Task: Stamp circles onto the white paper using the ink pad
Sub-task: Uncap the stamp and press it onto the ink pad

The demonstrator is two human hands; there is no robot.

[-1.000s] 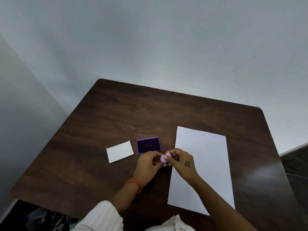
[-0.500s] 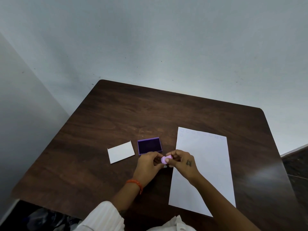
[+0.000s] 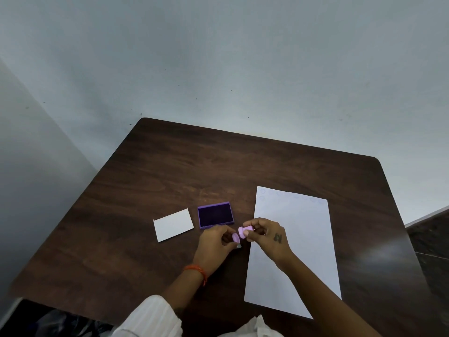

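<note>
— What's on the tabletop [image 3: 150,181], from the left?

— First a small white card [image 3: 173,224], lying flat by itself. Just right of it is the ink pad [image 3: 215,214], open, its dark purple face up inside a purple frame.

— And your left hand?

— My left hand [image 3: 216,244] sits just in front of the pad, an orange band [image 3: 196,272] at the wrist. Its fingers [image 3: 227,233] are pinched on a small lilac cap [image 3: 235,237], held a little apart from the stamp.

— So the stamp is in the other hand?

— Yes. My right hand [image 3: 269,239] grips the lilac stamp [image 3: 243,231] between thumb and fingertips, with its round end turned toward the cap. It hangs above the bare wood, between the pad and the paper's left edge. It touches neither of them.

— Where's the paper?

— The paper [image 3: 303,239] lies flat to the right, its long side running away from me. My right wrist and forearm cross over its near half. Along its far edge there is a faint row of circles [image 3: 291,196], with one more starting a second row at the left; they are too pale for me to count exactly.
</note>
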